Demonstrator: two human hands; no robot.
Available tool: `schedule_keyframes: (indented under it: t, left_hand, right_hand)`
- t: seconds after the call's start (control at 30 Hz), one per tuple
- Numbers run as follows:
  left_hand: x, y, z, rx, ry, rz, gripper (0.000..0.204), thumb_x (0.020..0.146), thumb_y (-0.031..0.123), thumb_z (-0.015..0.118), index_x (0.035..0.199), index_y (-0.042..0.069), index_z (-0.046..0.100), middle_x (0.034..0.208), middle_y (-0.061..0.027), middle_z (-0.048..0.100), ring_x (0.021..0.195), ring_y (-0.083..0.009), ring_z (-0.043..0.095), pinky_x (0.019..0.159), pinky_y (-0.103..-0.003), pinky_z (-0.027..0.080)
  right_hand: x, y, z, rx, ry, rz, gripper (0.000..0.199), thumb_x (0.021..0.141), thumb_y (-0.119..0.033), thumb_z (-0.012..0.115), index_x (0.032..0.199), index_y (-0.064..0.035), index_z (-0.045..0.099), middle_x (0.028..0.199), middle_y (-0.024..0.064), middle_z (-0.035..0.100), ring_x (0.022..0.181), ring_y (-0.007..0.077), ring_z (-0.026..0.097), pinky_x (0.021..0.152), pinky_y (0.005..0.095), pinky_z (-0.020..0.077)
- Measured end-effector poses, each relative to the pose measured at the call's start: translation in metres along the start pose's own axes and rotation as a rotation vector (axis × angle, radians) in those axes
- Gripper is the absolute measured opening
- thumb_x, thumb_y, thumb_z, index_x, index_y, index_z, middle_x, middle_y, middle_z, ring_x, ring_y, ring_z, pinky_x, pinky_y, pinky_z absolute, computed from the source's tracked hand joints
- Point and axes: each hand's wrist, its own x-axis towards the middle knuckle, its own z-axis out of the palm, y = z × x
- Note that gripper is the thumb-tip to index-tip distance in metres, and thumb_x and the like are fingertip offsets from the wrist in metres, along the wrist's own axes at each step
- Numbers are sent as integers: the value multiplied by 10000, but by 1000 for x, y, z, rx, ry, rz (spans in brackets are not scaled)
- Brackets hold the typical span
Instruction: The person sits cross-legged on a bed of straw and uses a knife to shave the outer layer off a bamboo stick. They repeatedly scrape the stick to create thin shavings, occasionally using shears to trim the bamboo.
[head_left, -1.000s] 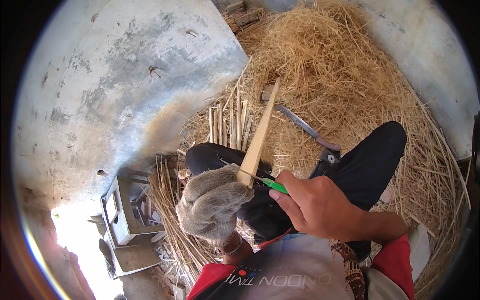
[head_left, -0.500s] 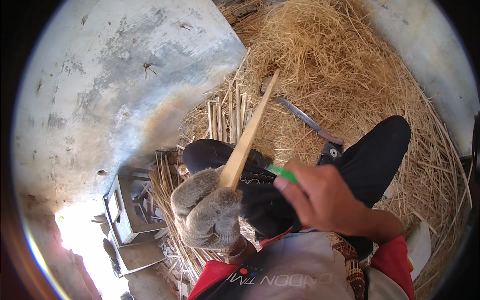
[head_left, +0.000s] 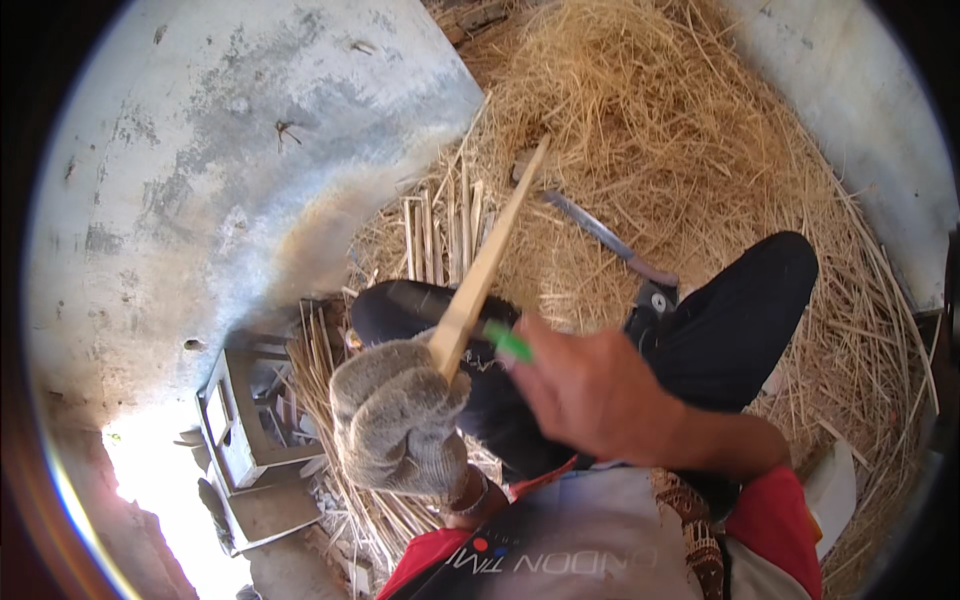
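Grey knitted glove on your left hand (head_left: 400, 425) clamps the pale split-bamboo strip (head_left: 490, 265), now steeper; your right hand (head_left: 600, 395) pinches a green-handled tool (head_left: 508, 342), probably a knife, shaving lower.

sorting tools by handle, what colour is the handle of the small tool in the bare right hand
Bright green, seen in the head view: the small tool's handle sticks out of the bare right hand.

Wearer's clothing, head view.
Left hand (head_left: 400, 425): grey knitted glove, band at wrist. Right hand (head_left: 600, 395): bare. Black trousers (head_left: 740, 320); grey-and-red shirt (head_left: 600, 550) with lettering.
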Motion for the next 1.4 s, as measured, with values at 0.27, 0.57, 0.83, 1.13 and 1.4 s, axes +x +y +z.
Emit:
schedule_keyframes:
  t: [0.27, 0.57, 0.83, 1.13, 1.4]
  left_hand:
    - [5, -10, -1, 50, -39, 105, 124, 884, 99, 720, 948, 4, 670, 893, -161, 617, 759, -214, 630, 574, -291, 594]
    - [0, -7, 1, -56, 116, -67, 251, 697, 34, 832, 897, 16, 682, 882, -152, 644, 807, -262, 653, 682, -352, 558]
    - [5, -7, -5, -21, 101, -44, 231, 724, 15, 810, 920, 11, 689, 884, -143, 636, 807, -252, 649, 679, -351, 558]
    - [5, -13, -11, -61, 148, -83, 231, 730, 11, 807, 930, 10, 691, 887, -142, 633, 806, -247, 648, 667, -340, 558]
    - [5, -26, -15, -83, 101, -53, 236, 759, 14, 802, 969, 7, 694, 897, -150, 624, 782, -227, 645, 618, -325, 578]
  right_hand:
    - [16, 11, -1, -104, -49, -59, 187, 978, -166, 587, 944, 6, 523, 568, 175, 552, 498, 352, 606, 447, 454, 463]
    - [23, 16, 11, -90, -69, 54, 185, 988, -173, 581, 954, 5, 544, 532, 168, 548, 496, 364, 610, 447, 452, 470]
    - [37, 39, 24, -239, -38, -11, 229, 1017, -235, 529, 896, -42, 499, 551, 148, 569, 514, 356, 623, 479, 466, 508]
    - [44, 43, 32, -335, -6, 45, 222, 1011, -216, 532, 885, -36, 495, 558, 174, 582, 533, 345, 651, 465, 443, 505]
    - [41, 129, 51, -352, 47, 88, 221, 1001, -205, 554, 913, -4, 529, 535, 181, 547, 503, 387, 609, 477, 482, 481]
